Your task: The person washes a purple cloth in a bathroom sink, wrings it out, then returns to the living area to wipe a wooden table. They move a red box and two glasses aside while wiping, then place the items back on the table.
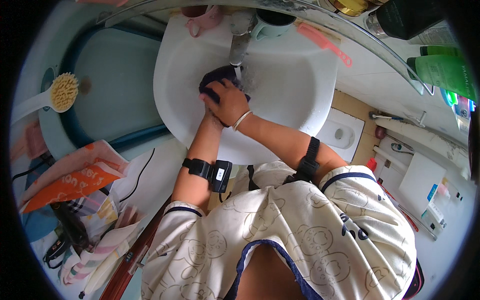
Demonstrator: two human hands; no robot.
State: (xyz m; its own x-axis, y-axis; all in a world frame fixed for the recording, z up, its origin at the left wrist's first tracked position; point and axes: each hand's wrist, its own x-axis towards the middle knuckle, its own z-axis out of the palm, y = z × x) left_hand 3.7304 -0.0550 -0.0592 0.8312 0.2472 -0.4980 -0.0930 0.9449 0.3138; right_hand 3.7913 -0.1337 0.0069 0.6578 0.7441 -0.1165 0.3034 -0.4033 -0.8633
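Observation:
My right hand (229, 102), with a pale band at the wrist, lies on top of a dark wet cloth (218, 75) and holds it at the left of a white washbasin (288, 97). Beneath it is my left hand (215, 117), mostly hidden by the right hand and the cloth, so its fingers cannot be made out. Water runs from the metal faucet (239, 50) onto the right edge of the cloth and splashes in the bowl.
A pink cup (208, 20), a pale green cup (268, 28) and a pink comb (322, 39) rest along the basin's back. A glass shelf with bottles overhangs at right. At left are a blue-rimmed tub (116, 71) and a white-handled brush (62, 93).

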